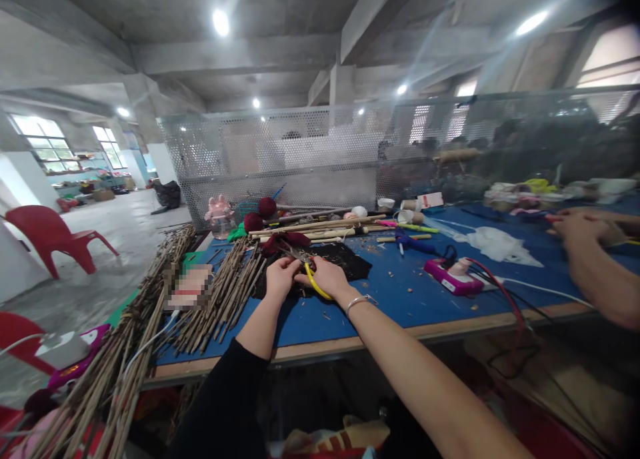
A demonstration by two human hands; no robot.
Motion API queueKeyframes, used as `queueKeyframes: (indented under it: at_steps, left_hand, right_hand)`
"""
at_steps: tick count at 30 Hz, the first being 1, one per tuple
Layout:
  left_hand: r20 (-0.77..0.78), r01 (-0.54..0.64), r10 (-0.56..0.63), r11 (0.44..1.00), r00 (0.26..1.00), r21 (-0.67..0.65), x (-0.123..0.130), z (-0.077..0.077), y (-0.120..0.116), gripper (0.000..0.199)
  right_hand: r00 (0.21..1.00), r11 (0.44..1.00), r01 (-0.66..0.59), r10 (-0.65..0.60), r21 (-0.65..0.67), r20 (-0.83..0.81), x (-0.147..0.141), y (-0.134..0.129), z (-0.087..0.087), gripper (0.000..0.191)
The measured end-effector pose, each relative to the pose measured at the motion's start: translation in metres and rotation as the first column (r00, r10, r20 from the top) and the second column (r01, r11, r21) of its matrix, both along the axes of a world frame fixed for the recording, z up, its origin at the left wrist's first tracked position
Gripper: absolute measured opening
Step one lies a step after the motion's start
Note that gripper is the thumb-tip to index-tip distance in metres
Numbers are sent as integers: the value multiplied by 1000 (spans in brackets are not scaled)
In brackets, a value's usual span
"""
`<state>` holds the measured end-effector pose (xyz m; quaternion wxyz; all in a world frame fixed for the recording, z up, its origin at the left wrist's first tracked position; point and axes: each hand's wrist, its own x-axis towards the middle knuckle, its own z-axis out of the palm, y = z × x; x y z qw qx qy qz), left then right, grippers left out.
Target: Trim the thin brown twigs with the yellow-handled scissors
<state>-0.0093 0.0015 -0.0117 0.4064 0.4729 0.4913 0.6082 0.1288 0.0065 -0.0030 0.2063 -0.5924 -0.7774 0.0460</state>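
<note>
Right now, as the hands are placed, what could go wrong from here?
The yellow-handled metal hand tool in the right hand might pinch the left hand, whose fingers are very close. The long brown sticks overhanging the blue tabletop could slide off. Snagging the hanging red cable could tug the tabletop's purple power strip.

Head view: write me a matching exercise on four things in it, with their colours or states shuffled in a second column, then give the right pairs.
Things
1. Yellow-handled pliers
2. Bangle
3. Yarn balls
4. Power strip on the blue tabletop

Colours or states
A. Dark red
B. Purple
C. Held in the right hand
D. Silver-coloured, worn at the wrist

Right pairs: 1-C, 2-D, 3-A, 4-B
</note>
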Motion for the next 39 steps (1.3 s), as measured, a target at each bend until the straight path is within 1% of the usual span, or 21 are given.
queueKeyframes:
  at_steps: [5,9,11,14,20,25,30,39]
  left_hand:
    - [1,20,-20,1000,1000,-18,1,1,-1,35]
    - [20,103,-102,994,995,-44,4,1,-2,40]
    - [16,119,-118,992,993,-45,5,1,-2,39]
    - [-1,109,-109,993,994,-45,5,1,-3,39]
    - [-43,112,-116,991,992,-73,5,1,-5,35]
    - [-67,97,-102,993,993,-70,5,4,-7,35]
    - [-82,59,-68,993,994,-100,6,6,-8,41]
    - [-84,61,-73,988,994,-143,5,8,-9,42]
  right_hand:
    - [999,1000,8,-9,-24,-33,0,-2,3,65]
    - [998,999,31,-32,-29,-49,-1,-1,5,61]
    - [998,999,37,-38,-22,-53,-1,1,4,61]
    - [998,999,36,-36,-6,-59,0,2,2,60]
    - [994,998,-21,28,64,-105,2,3,-1,61]
    - [997,1000,-3,2,-22,-81,1,3,2,60]
    - [998,999,39,-40,-36,-43,1,3,3,64]
    - [998,995,50,-52,-89,-18,2,3,7,65]
